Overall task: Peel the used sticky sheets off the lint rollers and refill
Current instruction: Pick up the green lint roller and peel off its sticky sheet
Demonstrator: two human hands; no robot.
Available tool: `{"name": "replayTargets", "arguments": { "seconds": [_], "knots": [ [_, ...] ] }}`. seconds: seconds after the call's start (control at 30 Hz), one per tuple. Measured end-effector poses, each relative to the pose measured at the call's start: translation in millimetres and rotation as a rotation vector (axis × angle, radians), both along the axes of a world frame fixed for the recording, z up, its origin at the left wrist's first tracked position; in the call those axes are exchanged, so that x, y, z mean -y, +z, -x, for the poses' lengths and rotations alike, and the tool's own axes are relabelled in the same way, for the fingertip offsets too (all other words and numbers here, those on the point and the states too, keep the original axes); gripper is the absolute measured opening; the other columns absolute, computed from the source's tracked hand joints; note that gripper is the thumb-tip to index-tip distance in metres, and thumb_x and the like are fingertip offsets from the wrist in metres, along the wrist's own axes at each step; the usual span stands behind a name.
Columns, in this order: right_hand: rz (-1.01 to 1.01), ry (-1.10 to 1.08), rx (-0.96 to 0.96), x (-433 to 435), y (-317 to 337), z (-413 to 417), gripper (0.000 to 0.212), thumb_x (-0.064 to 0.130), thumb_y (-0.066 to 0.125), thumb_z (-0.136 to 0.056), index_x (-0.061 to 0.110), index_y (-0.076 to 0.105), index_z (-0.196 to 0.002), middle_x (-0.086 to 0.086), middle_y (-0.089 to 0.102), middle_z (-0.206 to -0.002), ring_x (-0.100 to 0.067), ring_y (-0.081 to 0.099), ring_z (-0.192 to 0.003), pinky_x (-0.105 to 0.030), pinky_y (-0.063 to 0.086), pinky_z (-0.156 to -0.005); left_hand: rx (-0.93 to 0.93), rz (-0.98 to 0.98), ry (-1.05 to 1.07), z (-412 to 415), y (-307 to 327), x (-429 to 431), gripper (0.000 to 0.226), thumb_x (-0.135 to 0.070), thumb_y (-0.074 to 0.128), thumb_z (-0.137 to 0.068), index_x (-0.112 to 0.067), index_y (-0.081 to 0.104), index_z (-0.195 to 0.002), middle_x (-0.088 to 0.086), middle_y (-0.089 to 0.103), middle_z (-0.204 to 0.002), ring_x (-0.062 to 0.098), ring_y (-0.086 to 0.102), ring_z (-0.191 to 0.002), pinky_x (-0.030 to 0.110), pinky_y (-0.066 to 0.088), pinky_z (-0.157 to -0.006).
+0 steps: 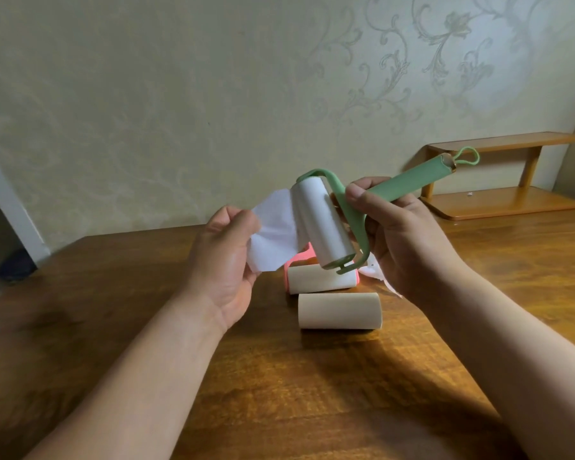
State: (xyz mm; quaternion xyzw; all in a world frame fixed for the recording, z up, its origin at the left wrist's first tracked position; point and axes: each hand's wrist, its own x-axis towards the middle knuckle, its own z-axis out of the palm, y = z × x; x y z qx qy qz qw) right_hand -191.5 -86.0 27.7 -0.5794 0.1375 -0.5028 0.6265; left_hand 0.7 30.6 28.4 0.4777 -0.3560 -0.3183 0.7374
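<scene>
**peelfan:** Both forearms come in from the bottom edge, bare, over a dark wooden table [279, 393]. Closest loose item is a refill roll [340, 310] lying on its side, long axis left to right.

**rollerguy:** and the one being worked on?

**peelfan:** Green lint roller [326, 224], up in the air above the table. Right hand [402, 234] is wrapped tight round the handle near the fork, so the handle's free end with its hanging loop points up and right, away from the camera. The roll's axis slants from upper left down to lower right, sitting just left of that fist.

**rollerguy:** left hand?

**peelfan:** Left hand [226, 257] has its fingers pinched closed on a white sticky sheet [274, 234], one edge of it on the roll, the sheet stretched out to the left.

**rollerguy:** anything else around?

**peelfan:** Pink lint roller [319, 277] lying behind the refill, some crumpled white sheets [374, 272] beside it, small wooden shelf [502, 174] at the back right, cream floral wallpaper [213, 94].
</scene>
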Motion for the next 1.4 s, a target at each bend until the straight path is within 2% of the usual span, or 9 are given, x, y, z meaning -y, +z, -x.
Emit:
{"name": "replayTargets", "arguments": {
  "seconds": [0.13, 0.27, 0.37, 0.5, 0.67, 0.83, 1.0, 1.23, 1.4],
  "knots": [
    [-0.017, 0.025, 0.003, -0.6, -1.9, -0.8, 0.004, 0.025, 0.076, -0.100, 0.022, 0.077, -0.100, 0.001, 0.075, -0.093, -0.013, 0.072, -0.086, -0.031, 0.057, -0.074, -0.139, -0.050, -0.013, -1.4, -1.8, 2.1, 0.019, -0.004, 0.063, -0.094, -0.015, 0.071, -0.107, 0.013, 0.078, -0.113, 0.029, 0.076, -0.109, 0.036, 0.065, -0.079],
    [-0.052, 0.041, 0.013, -2.4, -4.7, -5.5, 0.004, 0.025, 0.076, -0.099, 0.022, 0.077, -0.101, 0.000, 0.076, -0.093, -0.014, 0.072, -0.086, -0.035, 0.056, -0.077, -0.156, -0.038, -0.219, 1.7, 0.8, -2.2, 0.048, -0.028, 0.076, -0.089, -0.009, 0.073, -0.133, 0.016, 0.079, -0.123, 0.024, 0.077, -0.112, 0.034, 0.065, -0.088],
    [-0.073, 0.056, 0.030, -2.8, -5.2, -7.1, 0.005, 0.027, 0.077, -0.097, 0.022, 0.077, -0.100, 0.001, 0.077, -0.092, -0.013, 0.074, -0.084, -0.034, 0.058, -0.077, -0.019, -0.038, -0.227, 7.8, 0.8, -1.2, 0.042, -0.030, 0.085, -0.092, -0.015, 0.077, -0.130, 0.018, 0.078, -0.129, 0.023, 0.073, -0.119, 0.035, 0.060, -0.096],
    [-0.128, 0.070, 0.048, -1.9, -5.3, -7.2, 0.010, 0.025, 0.075, -0.100, 0.017, 0.073, -0.106, 0.002, 0.076, -0.090, -0.013, 0.074, -0.084, -0.033, 0.057, -0.078, -0.013, 0.003, -0.184, 4.6, -1.5, -1.2, 0.014, -0.015, 0.084, -0.091, -0.028, 0.084, -0.096, 0.005, 0.082, -0.103, 0.014, 0.080, -0.096, 0.030, 0.064, -0.078],
    [-0.166, 0.049, 0.021, -1.8, -7.1, -7.7, 0.010, 0.025, 0.074, -0.100, 0.017, 0.071, -0.107, 0.003, 0.076, -0.088, -0.012, 0.074, -0.081, -0.032, 0.058, -0.074, -0.078, 0.044, -0.170, 0.7, -4.3, 1.8, 0.017, -0.006, 0.070, -0.083, -0.021, 0.064, -0.078, 0.015, 0.081, -0.109, 0.028, 0.083, -0.103, 0.039, 0.067, -0.075],
    [-0.212, 0.051, 0.050, 1.1, -4.5, -4.7, 0.010, 0.026, 0.076, -0.100, 0.019, 0.073, -0.106, 0.003, 0.078, -0.090, -0.012, 0.076, -0.078, -0.031, 0.062, -0.064, -0.109, 0.087, -0.137, -3.5, -2.2, 2.0, 0.023, 0.006, 0.061, -0.095, -0.017, 0.061, -0.092, 0.019, 0.077, -0.098, 0.026, 0.080, -0.075, 0.043, 0.068, -0.074],
    [-0.267, 0.032, 0.069, 2.9, -2.7, -5.5, 0.019, 0.028, 0.080, -0.097, 0.015, 0.075, -0.111, -0.005, 0.079, -0.099, -0.022, 0.077, -0.087, -0.048, 0.066, -0.079, -0.056, 0.022, -0.086, 0.1, -4.7, 4.9, 0.080, 0.003, 0.067, -0.085, -0.005, 0.040, -0.160, 0.006, 0.067, -0.077, 0.011, 0.056, -0.054, 0.039, 0.065, -0.074],
    [-0.348, -0.033, 0.100, 3.5, 1.3, -3.3, 0.031, 0.030, 0.081, -0.097, 0.012, 0.069, -0.119, -0.006, 0.078, -0.097, -0.023, 0.078, -0.085, -0.047, 0.067, -0.078, -0.016, -0.053, -0.118, 6.8, -2.7, -0.3, 0.054, -0.011, 0.063, -0.075, -0.024, 0.059, -0.127, 0.011, 0.057, -0.092, 0.011, 0.051, -0.055, 0.032, 0.061, -0.062],
    [-0.298, 0.032, 0.087, -4.1, 3.4, -4.9, 0.037, 0.030, 0.081, -0.094, 0.006, 0.070, -0.120, -0.005, 0.082, -0.090, -0.023, 0.080, -0.085, -0.047, 0.068, -0.082, 0.224, -0.087, -0.179, 13.3, -3.0, -2.7, 0.038, -0.046, 0.079, -0.087, -0.020, 0.070, -0.114, -0.019, 0.070, -0.071, 0.001, 0.065, -0.058, 0.032, 0.044, -0.065]
  ]
}}
